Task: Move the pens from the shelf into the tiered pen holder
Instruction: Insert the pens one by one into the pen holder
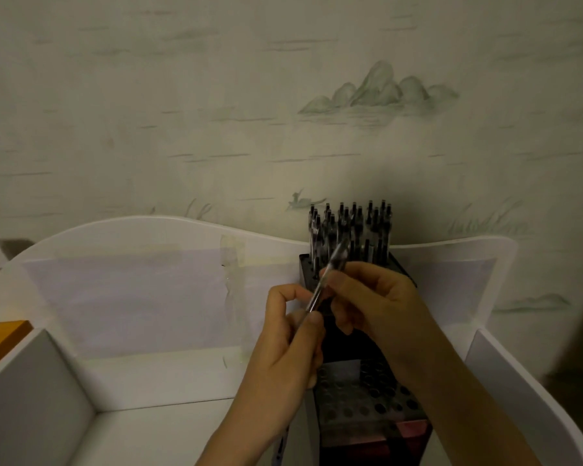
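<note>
Background: pale wallpaper (pixel 216 112) painted with faint green hills, behind a white shelf (pixel 155 375).
Holder: black tiered pen holder (pixel 360 395) with round holes stands on the shelf; capped pens (pixel 350 227) fill its back tier.
Pen: clear-barrelled pen (pixel 323 280), tilted, above the holder.
Left hand (pixel 283 351): grip pinches its lower end.
Right hand (pixel 377 307): grip curled round its middle.

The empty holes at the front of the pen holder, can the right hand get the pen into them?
Probably yes: the empty holes lie open just below the right hand, nothing covering them, though the left hand also grips the pen.
</note>
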{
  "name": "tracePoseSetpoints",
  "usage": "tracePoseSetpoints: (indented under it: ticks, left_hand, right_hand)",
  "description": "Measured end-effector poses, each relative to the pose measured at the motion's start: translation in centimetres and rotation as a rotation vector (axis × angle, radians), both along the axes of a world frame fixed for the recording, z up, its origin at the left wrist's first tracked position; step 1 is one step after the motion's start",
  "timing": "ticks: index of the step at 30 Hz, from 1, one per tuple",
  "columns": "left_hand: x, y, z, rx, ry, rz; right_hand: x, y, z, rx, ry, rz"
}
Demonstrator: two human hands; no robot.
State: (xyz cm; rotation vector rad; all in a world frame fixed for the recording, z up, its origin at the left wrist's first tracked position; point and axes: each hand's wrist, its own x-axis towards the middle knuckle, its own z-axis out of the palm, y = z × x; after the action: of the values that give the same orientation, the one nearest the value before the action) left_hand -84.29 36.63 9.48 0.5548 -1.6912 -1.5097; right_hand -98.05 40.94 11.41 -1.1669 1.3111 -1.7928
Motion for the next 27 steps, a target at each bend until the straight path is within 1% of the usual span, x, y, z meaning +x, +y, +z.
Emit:
tracePoseSetpoints:
  ticks: [2,5,8,11,18,27]
  left_hand:
    - [0.0,0.0,-0.1,-0.009,-0.007,0.0]
    - [0.0,0.0,-0.3,0.015,-0.008,0.018]
    - [0.1,0.0,-0.3,0.029,-0.002,0.047]
    - [0.1,-0.1,-0.2,0.028,0.001,0.068]
    - [0.3,-0.4,-0.1,0.012,0.013,0.089]
    - [0.4,-0.8,-0.2,0.012,0.015,0.109]
  right_hand:
    - [-0.8,0.2,0.6,-0.035,-0.059,-0.052]
    - [-2.0,0.5,2.2,-0.126,-0.056,-0.13]
    - [-2.9,0.5,3.6,-0.244,0.002,-0.235]
    - [-3.5,0.0,4.6,-0.307,0.119,-0.324]
    - [-4.6,-2.2,4.5,-0.29,0.313,-0.434]
    - [-5.2,-3.1,3.5,-0.252,0.321,-0.459]
